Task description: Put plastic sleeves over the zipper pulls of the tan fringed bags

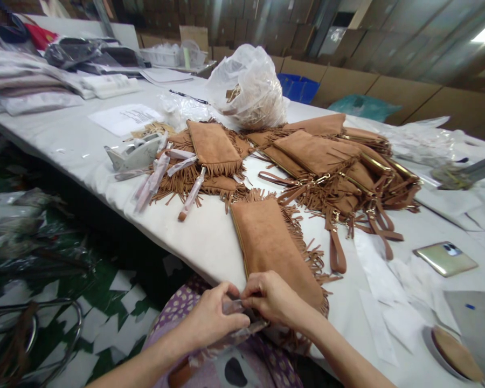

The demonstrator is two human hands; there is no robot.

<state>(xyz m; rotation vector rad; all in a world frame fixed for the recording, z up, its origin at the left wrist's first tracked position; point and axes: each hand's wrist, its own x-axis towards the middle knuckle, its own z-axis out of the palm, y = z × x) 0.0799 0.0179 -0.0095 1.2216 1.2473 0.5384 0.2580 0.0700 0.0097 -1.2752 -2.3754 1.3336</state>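
- Your bare, tapering left forearm (pixel 153 350) enters from the lower left, slanting up and rightward, uncovered as far as visible.
- Your bare left hand (pixel 215 313), knuckles rounded: fingers curled inward, thumb (pixel 238 321) stretched rightward below the bent index finger; gripping.
- Your bare, tapering right forearm (pixel 339 345) enters from the lower right, slanting up and leftward.
- Your bare right hand (pixel 272 296): back uppermost, fingers folded, tips drawn into a tight pinch.
- Hands low, near centre, fingertips close together.
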